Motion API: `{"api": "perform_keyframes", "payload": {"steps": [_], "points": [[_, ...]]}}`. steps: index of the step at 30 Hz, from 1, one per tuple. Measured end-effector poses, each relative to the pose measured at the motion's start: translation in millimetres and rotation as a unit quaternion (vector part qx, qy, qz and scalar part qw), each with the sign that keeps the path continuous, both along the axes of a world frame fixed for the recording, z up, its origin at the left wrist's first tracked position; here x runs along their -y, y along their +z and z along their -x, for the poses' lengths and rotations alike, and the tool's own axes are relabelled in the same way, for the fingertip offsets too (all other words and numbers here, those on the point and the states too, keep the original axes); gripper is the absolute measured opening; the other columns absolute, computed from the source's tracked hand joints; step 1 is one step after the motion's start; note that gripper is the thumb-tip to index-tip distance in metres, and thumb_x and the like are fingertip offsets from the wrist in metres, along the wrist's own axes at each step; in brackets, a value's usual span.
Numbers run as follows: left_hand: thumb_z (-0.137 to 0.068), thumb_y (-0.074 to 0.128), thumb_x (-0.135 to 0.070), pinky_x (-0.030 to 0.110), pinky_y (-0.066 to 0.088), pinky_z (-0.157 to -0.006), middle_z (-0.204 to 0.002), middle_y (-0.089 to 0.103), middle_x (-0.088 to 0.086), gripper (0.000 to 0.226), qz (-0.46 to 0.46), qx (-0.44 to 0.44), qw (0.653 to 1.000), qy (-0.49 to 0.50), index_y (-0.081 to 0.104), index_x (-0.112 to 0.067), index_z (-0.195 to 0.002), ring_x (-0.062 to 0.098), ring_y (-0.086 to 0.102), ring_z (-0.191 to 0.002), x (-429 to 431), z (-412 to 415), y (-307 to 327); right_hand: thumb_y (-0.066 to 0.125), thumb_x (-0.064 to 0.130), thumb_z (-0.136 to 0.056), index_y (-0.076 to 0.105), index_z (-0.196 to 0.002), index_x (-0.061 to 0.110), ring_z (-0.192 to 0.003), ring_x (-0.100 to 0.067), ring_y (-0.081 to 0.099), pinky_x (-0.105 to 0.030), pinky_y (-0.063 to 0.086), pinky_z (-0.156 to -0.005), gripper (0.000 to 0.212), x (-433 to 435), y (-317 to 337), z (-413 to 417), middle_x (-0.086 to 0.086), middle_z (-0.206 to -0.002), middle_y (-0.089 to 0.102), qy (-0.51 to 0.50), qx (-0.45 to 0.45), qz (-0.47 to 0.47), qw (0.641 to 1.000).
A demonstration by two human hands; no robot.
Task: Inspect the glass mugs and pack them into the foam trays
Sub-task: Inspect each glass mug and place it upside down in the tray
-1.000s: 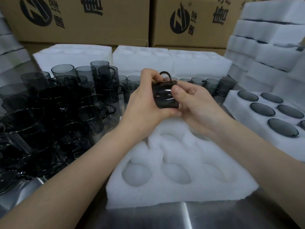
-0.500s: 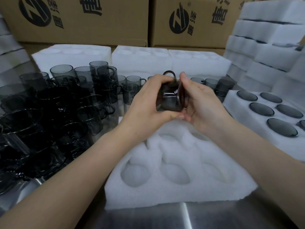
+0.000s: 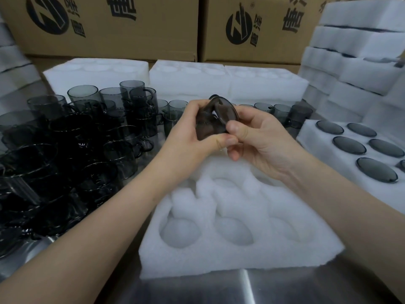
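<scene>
Both hands on one smoky mug [image 3: 215,116]: left hand [image 3: 192,132] fingers wrapped round it, right hand [image 3: 260,137] pinching the rim w/ thumb, above empty foam tray [image 3: 230,255].

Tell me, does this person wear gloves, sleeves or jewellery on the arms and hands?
No gloves: the left hand and right hand are bare. No ring, watch or bracelet shows. The left forearm and right forearm are uncovered, no sleeve in view. Nails look short.

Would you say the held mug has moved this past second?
Yes: the mug turned from side-on to end-on, staying above the foam tray.
</scene>
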State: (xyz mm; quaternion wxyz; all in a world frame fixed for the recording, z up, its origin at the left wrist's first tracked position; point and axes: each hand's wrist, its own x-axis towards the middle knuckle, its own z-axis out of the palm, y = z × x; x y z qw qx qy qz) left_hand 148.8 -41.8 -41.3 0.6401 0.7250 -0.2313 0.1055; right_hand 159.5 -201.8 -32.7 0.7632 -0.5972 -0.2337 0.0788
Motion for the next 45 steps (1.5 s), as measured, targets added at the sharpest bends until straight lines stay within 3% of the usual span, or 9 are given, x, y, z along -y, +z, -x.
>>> {"api": "perform_keyframes", "payload": {"steps": [9, 14, 21, 26, 29, 33, 36, 40, 45], "points": [[-0.069, 0.075, -0.028, 0.044, 0.045, -0.098, -0.113, 0.062, 0.003, 0.061, -0.103, 0.051, 0.993, 0.009, 0.043, -0.016, -0.12, 0.019, 0.06, -0.108, 5, 4, 3, 0.067, 0.041, -0.081, 0.055, -0.078, 0.009, -0.041, -0.02, 0.049, -0.023, 0.039, -0.035, 0.034, -5, -2, 3, -0.004, -0.064, 0.06, -0.139, 0.062, 0.041, 0.987], [-0.071, 0.073, -0.027, 0.04, 0.046, -0.099, -0.11, 0.059, -0.003, 0.061, -0.1, 0.045, 0.994, -0.011, 0.038, -0.02, -0.121, 0.015, 0.059, -0.107, 7, 7, 3, 0.048, 0.031, -0.1, 0.058, -0.082, -0.004, -0.034, -0.024, 0.046, -0.025, 0.037, -0.033, 0.04, -5, 0, 1, -0.02, -0.068, 0.055, -0.175, 0.044, 0.037, 0.983], [-0.067, 0.081, 0.004, 0.024, 0.054, -0.073, -0.108, 0.063, 0.011, 0.062, -0.006, -0.029, 0.999, -0.033, 0.041, -0.02, -0.108, 0.011, 0.067, -0.083, -4, 7, 21, 0.033, 0.038, -0.105, 0.064, -0.101, 0.003, -0.065, -0.023, 0.067, -0.033, 0.054, -0.05, 0.047, -5, 6, 2, -0.017, -0.101, 0.068, -0.099, -0.059, 0.004, 0.993], [-0.062, 0.076, 0.009, 0.014, 0.049, -0.067, -0.107, 0.058, -0.005, 0.065, -0.179, 0.002, 0.98, -0.084, 0.051, -0.022, -0.114, 0.0, 0.059, -0.087, -22, 12, 49, 0.046, 0.04, -0.097, 0.063, -0.11, 0.011, -0.086, -0.029, 0.065, -0.048, 0.054, -0.075, 0.037, -3, 8, 1, -0.02, -0.109, 0.064, -0.074, -0.045, 0.037, 0.996], [-0.068, 0.07, 0.009, 0.028, 0.053, -0.072, -0.107, 0.057, -0.014, 0.071, -0.305, 0.01, 0.95, -0.07, 0.044, -0.035, -0.118, 0.006, 0.06, -0.087, -29, 16, 58, 0.058, 0.028, -0.09, 0.061, -0.121, 0.012, -0.094, -0.035, 0.062, -0.053, 0.054, -0.083, 0.035, -2, 4, 3, -0.016, -0.11, 0.064, -0.027, 0.0, 0.039, 0.999], [-0.059, 0.083, -0.037, 0.033, 0.053, -0.09, -0.127, 0.048, -0.028, 0.089, -0.366, -0.09, 0.924, -0.071, 0.024, -0.051, -0.125, 0.006, 0.063, -0.102, -41, 20, 66, 0.065, 0.012, -0.082, 0.066, -0.107, 0.012, -0.086, -0.027, 0.063, -0.037, 0.058, -0.071, 0.025, -6, 0, 7, -0.009, -0.097, 0.066, -0.008, 0.017, 0.015, 1.0], [-0.048, 0.065, -0.076, 0.031, 0.053, -0.092, -0.118, 0.058, -0.02, 0.096, -0.397, -0.149, 0.904, -0.051, 0.025, -0.049, -0.132, 0.007, 0.068, -0.094, -48, 20, 69, 0.077, 0.004, -0.072, 0.063, -0.088, 0.012, -0.077, -0.02, 0.06, -0.038, 0.056, -0.072, 0.023, -10, -3, 10, -0.003, -0.081, 0.062, -0.044, 0.064, 0.04, 0.996], [-0.054, 0.077, -0.052, 0.045, 0.051, -0.096, -0.11, 0.07, -0.009, 0.071, -0.371, -0.152, 0.915, -0.043, 0.056, -0.029, -0.118, 0.018, 0.068, -0.102, -57, 14, 71, 0.073, 0.005, -0.075, 0.057, -0.079, 0.01, -0.065, -0.016, 0.065, -0.035, 0.059, -0.063, 0.017, -11, -2, 15, 0.001, -0.073, 0.062, -0.03, 0.112, 0.089, 0.989], [-0.058, 0.08, -0.021, 0.04, 0.052, -0.095, -0.113, 0.07, -0.009, 0.06, -0.405, -0.146, 0.893, -0.132, 0.061, -0.03, -0.115, 0.009, 0.065, -0.107, -70, 15, 76, 0.061, 0.012, -0.084, 0.065, -0.08, 0.006, -0.079, -0.025, 0.068, -0.038, 0.057, -0.071, 0.009, -10, 1, 20, -0.014, -0.085, 0.065, 0.023, 0.13, 0.141, 0.981]]}}
